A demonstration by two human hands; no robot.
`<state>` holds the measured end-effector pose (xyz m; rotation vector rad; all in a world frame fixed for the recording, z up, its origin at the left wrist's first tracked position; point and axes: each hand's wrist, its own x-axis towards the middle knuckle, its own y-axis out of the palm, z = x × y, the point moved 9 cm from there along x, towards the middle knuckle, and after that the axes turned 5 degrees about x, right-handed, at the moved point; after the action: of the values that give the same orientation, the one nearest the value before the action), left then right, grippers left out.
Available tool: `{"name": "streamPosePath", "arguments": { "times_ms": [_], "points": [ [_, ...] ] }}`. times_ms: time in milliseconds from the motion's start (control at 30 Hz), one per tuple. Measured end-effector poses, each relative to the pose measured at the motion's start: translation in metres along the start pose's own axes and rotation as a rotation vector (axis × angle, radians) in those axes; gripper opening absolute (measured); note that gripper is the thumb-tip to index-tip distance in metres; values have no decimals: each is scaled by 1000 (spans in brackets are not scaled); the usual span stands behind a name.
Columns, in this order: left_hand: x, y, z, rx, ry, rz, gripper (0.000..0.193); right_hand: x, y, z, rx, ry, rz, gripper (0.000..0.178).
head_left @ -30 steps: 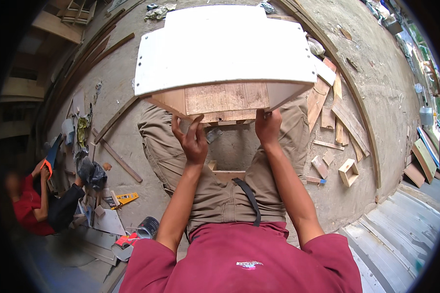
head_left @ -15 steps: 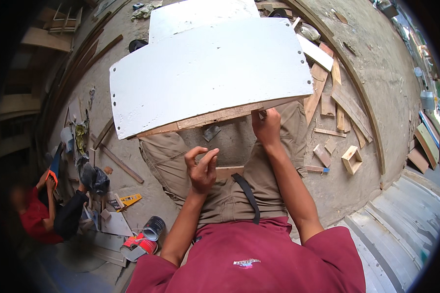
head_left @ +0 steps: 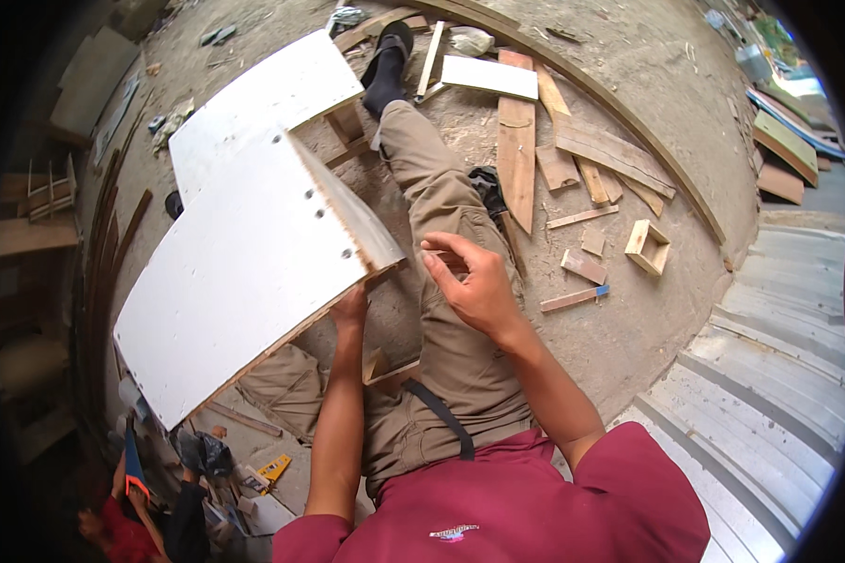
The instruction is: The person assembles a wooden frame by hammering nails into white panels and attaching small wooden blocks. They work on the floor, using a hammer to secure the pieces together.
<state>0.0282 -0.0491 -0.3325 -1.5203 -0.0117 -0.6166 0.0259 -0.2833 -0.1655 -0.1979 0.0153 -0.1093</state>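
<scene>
A white-painted wooden panel piece (head_left: 244, 253) lies tilted across the left, its right side edge turned toward me with a row of dark screw or nail holes. My left hand (head_left: 350, 306) reaches up to the underside of its near corner, the fingers hidden behind the wood. Right of that corner, my right hand (head_left: 474, 286) hovers over my leg, apart from the panel. Its thumb and index finger are bent together at the tips; whatever may be between them is too small to make out.
Planks and offcuts (head_left: 516, 141) lie on the right floor, with a small open wooden box (head_left: 647, 248). Another white panel (head_left: 263, 84) extends beyond the first. Corrugated metal sheets (head_left: 770, 319) cover the lower right. At lower left a person in red (head_left: 122, 525) holds a saw (head_left: 135, 469).
The white panel has swung to the left, showing its side edge. My left hand has gone under its corner, while my right hand has come away from its edge. The view has turned.
</scene>
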Motion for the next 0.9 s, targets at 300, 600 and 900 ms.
{"name": "streamPosePath", "arguments": {
  "times_ms": [300,600,900],
  "points": [
    [-34,21,34,-428,-233,113,17,10,-216,-217,40,337,-659,24],
    [-45,24,53,-597,-524,151,28,-17,-136,-308,-515,434,-326,33],
    [-8,-12,1,98,118,67,28,29,-66,-270,-382,2,-164,36]
  ]
}}
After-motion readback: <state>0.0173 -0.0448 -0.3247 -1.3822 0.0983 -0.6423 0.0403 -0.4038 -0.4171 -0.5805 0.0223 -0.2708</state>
